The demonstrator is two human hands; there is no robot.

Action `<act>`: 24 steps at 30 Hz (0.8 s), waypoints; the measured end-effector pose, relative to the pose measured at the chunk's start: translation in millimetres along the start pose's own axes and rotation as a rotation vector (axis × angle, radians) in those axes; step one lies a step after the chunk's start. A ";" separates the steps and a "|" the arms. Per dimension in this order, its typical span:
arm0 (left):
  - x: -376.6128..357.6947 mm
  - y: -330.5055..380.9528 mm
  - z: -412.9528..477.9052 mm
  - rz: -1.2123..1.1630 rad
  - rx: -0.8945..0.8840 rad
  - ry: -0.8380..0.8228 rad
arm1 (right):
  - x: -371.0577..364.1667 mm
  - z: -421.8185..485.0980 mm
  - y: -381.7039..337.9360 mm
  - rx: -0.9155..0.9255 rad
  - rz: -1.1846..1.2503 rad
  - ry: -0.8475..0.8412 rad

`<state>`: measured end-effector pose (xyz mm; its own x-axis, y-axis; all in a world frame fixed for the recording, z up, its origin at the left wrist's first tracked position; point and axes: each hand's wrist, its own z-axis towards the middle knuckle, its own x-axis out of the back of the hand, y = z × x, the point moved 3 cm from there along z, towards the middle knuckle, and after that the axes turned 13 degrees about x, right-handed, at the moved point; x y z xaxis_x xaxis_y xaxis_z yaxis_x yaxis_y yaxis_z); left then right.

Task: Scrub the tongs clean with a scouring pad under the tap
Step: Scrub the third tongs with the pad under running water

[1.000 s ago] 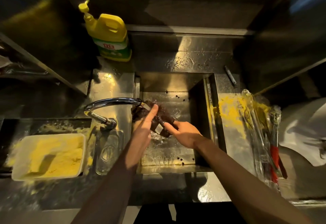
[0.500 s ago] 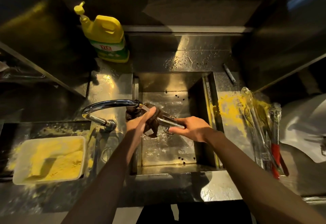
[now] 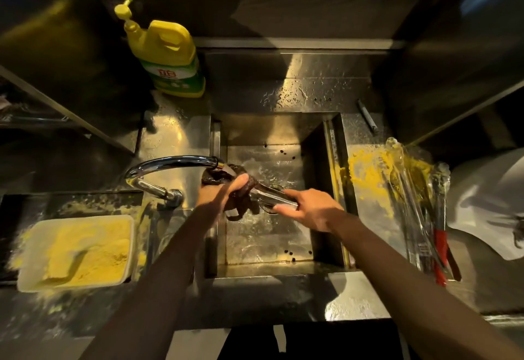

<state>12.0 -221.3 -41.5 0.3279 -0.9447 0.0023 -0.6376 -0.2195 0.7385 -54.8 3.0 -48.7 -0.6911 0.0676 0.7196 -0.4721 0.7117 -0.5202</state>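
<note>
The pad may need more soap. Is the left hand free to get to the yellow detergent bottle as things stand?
Probably not right away. The left hand is closed around the scouring pad on the tongs. The detergent bottle stands unobstructed behind the tap, so the path looks open once the pad is released.

Detergent bottle (image 3: 167, 59), at the counter's (image 3: 354, 300) back-left: showing yellow, with a green-and-white label bearing red characters. Tray (image 3: 76, 252), left edge: appearing off-white, holding yellow powder. Scouring pad (image 3: 241, 189): showing dark brown. Tongs (image 3: 272, 196): gleaming silver. Spare tongs (image 3: 441, 246), right edge: showing red handles amid yellow powder smears (image 3: 368, 178). Counter: shining steel-grey.
</note>
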 end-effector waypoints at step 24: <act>-42.6 -1.0 -21.9 -0.962 0.285 -0.152 | -31.7 -10.4 -39.9 -0.022 0.331 0.201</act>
<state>14.0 -175.5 -27.6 0.7101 -0.3527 -0.6094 -0.2983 -0.9347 0.1934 -8.4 -20.3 -45.9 -0.6818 0.4308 0.5912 -0.2277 0.6431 -0.7312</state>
